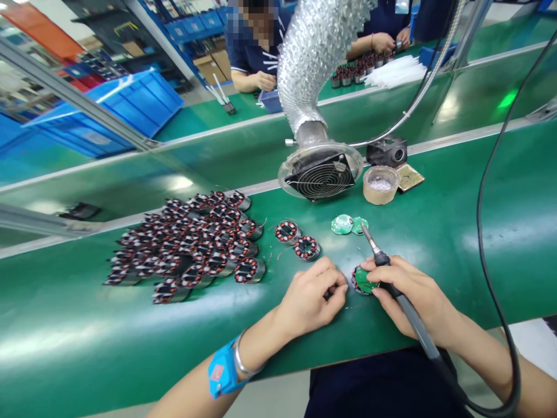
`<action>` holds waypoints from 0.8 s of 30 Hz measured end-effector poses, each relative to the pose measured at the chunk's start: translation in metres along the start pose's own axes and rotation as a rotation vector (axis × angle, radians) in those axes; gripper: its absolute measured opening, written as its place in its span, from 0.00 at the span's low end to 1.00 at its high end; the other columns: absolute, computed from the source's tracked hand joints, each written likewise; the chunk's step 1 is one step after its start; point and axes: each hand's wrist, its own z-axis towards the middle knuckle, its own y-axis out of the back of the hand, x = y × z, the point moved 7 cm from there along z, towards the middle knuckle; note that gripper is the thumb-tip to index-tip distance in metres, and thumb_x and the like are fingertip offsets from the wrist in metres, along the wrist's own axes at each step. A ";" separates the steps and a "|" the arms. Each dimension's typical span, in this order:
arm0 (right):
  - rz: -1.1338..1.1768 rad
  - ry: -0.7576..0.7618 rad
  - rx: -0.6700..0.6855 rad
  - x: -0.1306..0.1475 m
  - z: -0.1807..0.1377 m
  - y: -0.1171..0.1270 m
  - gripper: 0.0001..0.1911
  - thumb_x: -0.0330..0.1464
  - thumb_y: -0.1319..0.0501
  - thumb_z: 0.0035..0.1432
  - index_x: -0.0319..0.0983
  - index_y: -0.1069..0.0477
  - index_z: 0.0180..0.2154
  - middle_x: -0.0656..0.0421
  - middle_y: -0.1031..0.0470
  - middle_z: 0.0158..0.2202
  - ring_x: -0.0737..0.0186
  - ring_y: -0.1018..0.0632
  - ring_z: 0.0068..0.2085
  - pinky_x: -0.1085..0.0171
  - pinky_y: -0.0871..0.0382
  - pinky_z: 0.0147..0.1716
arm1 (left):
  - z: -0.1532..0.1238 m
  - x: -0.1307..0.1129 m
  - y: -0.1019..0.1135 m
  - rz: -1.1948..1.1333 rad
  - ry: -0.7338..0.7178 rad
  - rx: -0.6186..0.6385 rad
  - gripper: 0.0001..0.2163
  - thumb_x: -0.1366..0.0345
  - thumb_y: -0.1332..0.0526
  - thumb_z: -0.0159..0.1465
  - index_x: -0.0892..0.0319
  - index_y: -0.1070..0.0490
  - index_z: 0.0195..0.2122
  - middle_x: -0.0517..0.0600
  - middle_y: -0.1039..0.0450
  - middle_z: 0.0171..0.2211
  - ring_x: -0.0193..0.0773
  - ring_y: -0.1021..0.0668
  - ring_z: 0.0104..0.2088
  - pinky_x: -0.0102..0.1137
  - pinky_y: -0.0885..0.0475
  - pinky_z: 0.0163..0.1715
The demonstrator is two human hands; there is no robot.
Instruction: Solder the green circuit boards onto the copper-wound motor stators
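My right hand [411,293] grips a soldering iron [411,319], its tip pointing up and away toward two loose green circuit boards [342,224]. The thumb and fingers of that hand also touch a round green circuit board [366,281] lying on a motor stator at the table's front. Just left of it, my left hand [314,292] is closed, thumb against curled fingers; whatever it pinches is too small or hidden to make out. Two stators with copper windings [306,248] stand beyond the left hand, thin wire ends sticking out near them.
Many stators [191,244] stand grouped at left. A fume extractor [322,174] on a foil duct hangs over the back. Near it are a solder pot [380,184], a square sponge tray [409,177] and a black holder [386,152]. A cable [481,203] loops at right. Co-workers sit opposite.
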 end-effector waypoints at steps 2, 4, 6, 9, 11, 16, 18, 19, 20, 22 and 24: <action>0.004 0.003 0.004 0.000 0.000 0.000 0.17 0.20 0.44 0.59 0.41 0.35 0.49 0.54 0.24 0.49 0.59 0.25 0.52 0.58 0.28 0.51 | -0.003 -0.007 0.000 0.097 -0.122 -0.038 0.04 0.70 0.42 0.64 0.59 0.28 0.35 0.47 0.29 0.28 0.30 0.27 0.24 0.25 0.34 0.23; 0.020 -0.003 0.005 -0.002 -0.001 -0.001 0.18 0.21 0.44 0.59 0.41 0.35 0.49 0.53 0.24 0.49 0.59 0.25 0.52 0.57 0.27 0.51 | -0.005 -0.019 -0.002 0.159 -0.298 -0.047 0.06 0.69 0.43 0.65 0.57 0.27 0.40 0.46 0.27 0.29 0.30 0.27 0.25 0.25 0.34 0.24; 0.034 -0.018 0.007 -0.005 -0.001 -0.002 0.18 0.21 0.44 0.58 0.41 0.36 0.49 0.53 0.24 0.49 0.58 0.24 0.51 0.57 0.27 0.50 | -0.003 -0.026 -0.004 0.132 -0.395 -0.055 0.07 0.69 0.43 0.67 0.54 0.26 0.41 0.44 0.26 0.28 0.28 0.27 0.24 0.25 0.35 0.24; 0.039 -0.023 0.001 -0.007 -0.001 -0.001 0.19 0.21 0.44 0.57 0.41 0.36 0.50 0.53 0.24 0.48 0.58 0.23 0.50 0.56 0.25 0.49 | 0.007 -0.026 -0.003 0.058 -0.342 -0.088 0.06 0.64 0.40 0.66 0.53 0.24 0.40 0.45 0.26 0.29 0.28 0.27 0.25 0.24 0.33 0.25; 0.036 -0.022 -0.005 -0.007 -0.001 -0.001 0.20 0.21 0.44 0.57 0.41 0.37 0.50 0.53 0.24 0.48 0.57 0.23 0.49 0.56 0.25 0.48 | 0.013 -0.024 -0.004 0.021 -0.269 -0.075 0.07 0.61 0.39 0.65 0.55 0.23 0.41 0.47 0.27 0.30 0.29 0.27 0.25 0.24 0.32 0.25; 0.026 -0.028 0.019 -0.005 -0.001 -0.001 0.19 0.21 0.45 0.58 0.41 0.37 0.50 0.53 0.25 0.49 0.57 0.23 0.50 0.56 0.25 0.49 | 0.021 -0.019 -0.008 -0.126 -0.069 0.017 0.07 0.67 0.40 0.64 0.60 0.22 0.33 0.49 0.29 0.28 0.31 0.26 0.27 0.25 0.30 0.27; 0.022 -0.038 0.036 -0.005 -0.002 -0.002 0.20 0.21 0.45 0.58 0.41 0.37 0.51 0.53 0.25 0.49 0.57 0.24 0.50 0.56 0.25 0.49 | 0.022 -0.015 -0.011 -0.227 0.001 0.079 0.06 0.69 0.40 0.63 0.60 0.22 0.32 0.49 0.29 0.29 0.32 0.25 0.30 0.26 0.28 0.30; 0.020 -0.043 0.042 -0.005 -0.002 -0.003 0.20 0.21 0.45 0.58 0.41 0.38 0.51 0.53 0.25 0.49 0.57 0.24 0.49 0.56 0.25 0.48 | 0.022 -0.011 -0.013 -0.287 0.030 0.101 0.06 0.69 0.39 0.63 0.60 0.22 0.32 0.49 0.28 0.29 0.33 0.24 0.30 0.26 0.28 0.31; 0.020 -0.048 0.045 -0.006 -0.002 -0.003 0.20 0.22 0.45 0.58 0.41 0.38 0.51 0.53 0.25 0.49 0.57 0.24 0.49 0.56 0.25 0.48 | 0.022 -0.007 -0.015 -0.340 0.055 0.109 0.05 0.69 0.38 0.63 0.59 0.22 0.32 0.49 0.28 0.29 0.32 0.24 0.30 0.26 0.27 0.32; 0.019 -0.047 0.046 -0.006 -0.002 -0.004 0.20 0.22 0.45 0.58 0.40 0.39 0.52 0.53 0.25 0.48 0.57 0.24 0.48 0.56 0.25 0.47 | 0.019 0.003 -0.014 -0.385 0.063 0.073 0.05 0.69 0.38 0.63 0.59 0.21 0.32 0.49 0.28 0.31 0.31 0.24 0.30 0.26 0.27 0.31; 0.019 -0.044 0.042 -0.006 -0.002 -0.005 0.20 0.22 0.46 0.58 0.40 0.39 0.52 0.53 0.25 0.48 0.56 0.24 0.48 0.56 0.24 0.47 | 0.014 0.007 -0.009 -0.310 -0.052 0.008 0.07 0.71 0.39 0.64 0.56 0.21 0.33 0.50 0.26 0.33 0.31 0.24 0.30 0.26 0.28 0.31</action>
